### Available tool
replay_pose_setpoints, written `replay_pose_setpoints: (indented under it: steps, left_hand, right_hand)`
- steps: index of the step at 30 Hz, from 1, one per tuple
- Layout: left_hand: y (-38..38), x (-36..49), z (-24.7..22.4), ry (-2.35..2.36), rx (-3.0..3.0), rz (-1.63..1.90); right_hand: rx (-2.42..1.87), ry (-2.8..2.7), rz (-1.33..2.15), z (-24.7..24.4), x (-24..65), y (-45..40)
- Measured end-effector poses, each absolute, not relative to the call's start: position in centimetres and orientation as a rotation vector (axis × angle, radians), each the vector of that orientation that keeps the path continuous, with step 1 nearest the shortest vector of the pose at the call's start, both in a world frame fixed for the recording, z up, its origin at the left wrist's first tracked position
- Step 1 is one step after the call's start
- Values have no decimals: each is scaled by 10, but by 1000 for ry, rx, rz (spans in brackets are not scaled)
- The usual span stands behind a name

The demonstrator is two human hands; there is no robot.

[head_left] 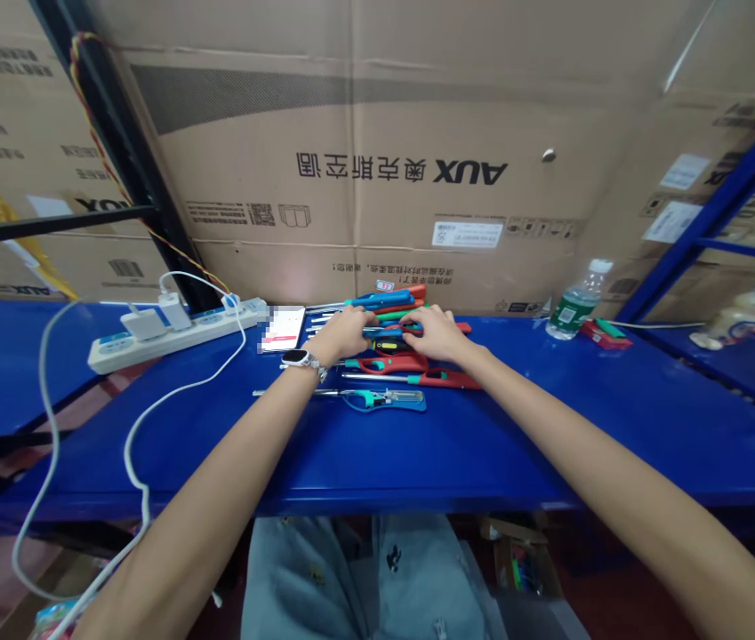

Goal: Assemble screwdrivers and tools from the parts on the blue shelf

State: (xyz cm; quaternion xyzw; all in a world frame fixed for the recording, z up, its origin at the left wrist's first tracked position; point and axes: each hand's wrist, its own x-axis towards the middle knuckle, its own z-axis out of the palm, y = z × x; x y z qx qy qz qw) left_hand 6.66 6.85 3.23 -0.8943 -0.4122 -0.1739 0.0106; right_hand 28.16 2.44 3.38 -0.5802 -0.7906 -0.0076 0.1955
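Observation:
Both hands are over a row of long-necked lighters on the blue table [510, 427]. My left hand [349, 334], with a watch on its wrist, curls its fingers at the left part of a blue lighter [385, 334]. At that lighter's right end, my right hand [436, 331] closes its fingers; the fingertips are partly hidden. Red lighters [398, 364] with green parts lie just in front. Nearest me is a lighter with a clear, blue-edged body [387, 400]. More blue lighters [387, 299] and a green one lie behind the hands.
A phone [287, 327] with a lit screen lies left of the lighters, beside a white power strip [177, 333] with chargers and a trailing cable. At the right stand a water bottle [575, 302] and a red-green box [605, 334]. Large cardboard boxes [377, 107] wall the back.

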Motion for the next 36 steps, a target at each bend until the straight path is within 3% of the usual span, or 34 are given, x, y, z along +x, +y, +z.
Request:
replay_pose_setpoints:
  steps: [5,10,14,21,28,36]
  left_hand:
    - [75,68,39,-1313,-2769,-392]
    - [61,56,40,-1111,-2836,-828]
    - [34,34,38,-1005,-2917,-1170]
    - [-10,20,21,-1410,-3189,-1609]
    - [-22,26,18,-1343,-3161,-1738]
    - [-35,21,28,-1232,-3138,-1840]
  right_hand:
    - [-1572,-2359,-62,44,268,41]
    - [-1387,-2200,-23,53,274,29]
    - [-1162,-2094,296,51,288,-3]
    - [-1110,-1894,679,24,283,-48]
    - [-975,-1787,1067,21,263,-57]
    - [-955,-1790,739,22,261,-61]
